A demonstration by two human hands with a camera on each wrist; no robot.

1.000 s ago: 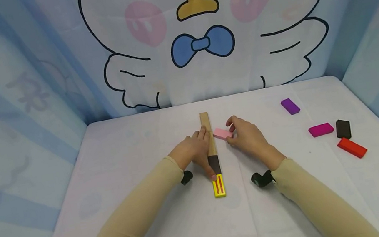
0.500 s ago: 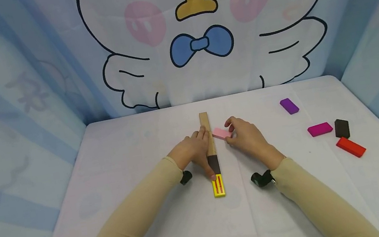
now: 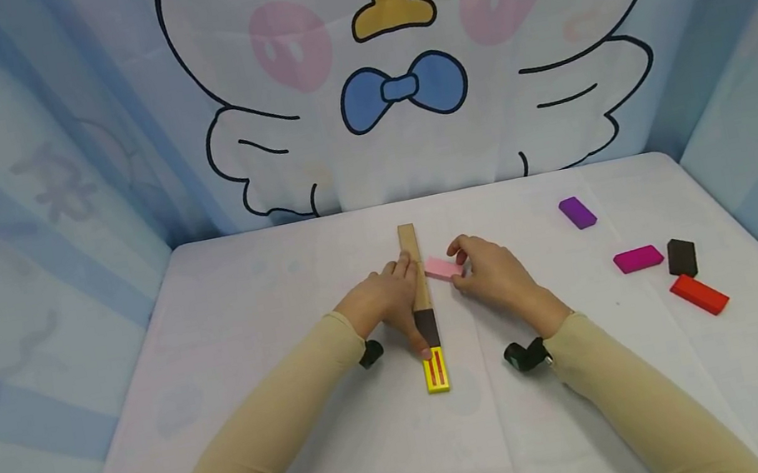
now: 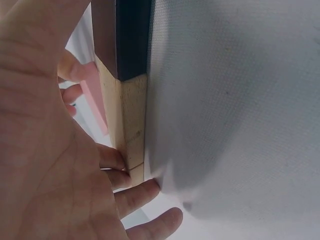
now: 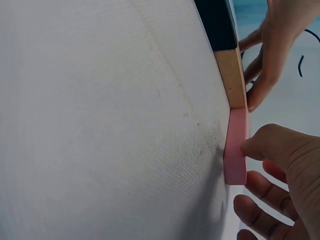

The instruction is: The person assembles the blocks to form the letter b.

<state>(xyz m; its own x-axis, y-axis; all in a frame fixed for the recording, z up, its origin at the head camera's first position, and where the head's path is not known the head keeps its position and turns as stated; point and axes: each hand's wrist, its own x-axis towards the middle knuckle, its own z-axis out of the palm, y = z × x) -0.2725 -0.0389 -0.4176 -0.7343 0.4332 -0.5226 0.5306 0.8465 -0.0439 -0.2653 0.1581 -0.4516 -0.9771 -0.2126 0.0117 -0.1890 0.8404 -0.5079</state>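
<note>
A straight row of blocks lies on the table: light wooden blocks (image 3: 407, 238) at the far end, a dark brown block (image 3: 428, 329), then a yellow block with red stripes (image 3: 437, 378) nearest. My left hand (image 3: 388, 298) rests along the row's left side, its fingers stretched onto the wood and its thumb at the yellow block. In the left wrist view the fingers (image 4: 137, 195) lie extended beside the wood. My right hand (image 3: 496, 275) pinches a pink block (image 3: 441, 268) between thumb and finger. One end of it meets the row's right side at an angle.
To the right lie a purple block (image 3: 577, 212), a magenta block (image 3: 638, 259), a second dark brown block (image 3: 682, 257) and a red block (image 3: 699, 294). The last two sit close together. A cartoon curtain (image 3: 414, 154) stands behind the table's far edge.
</note>
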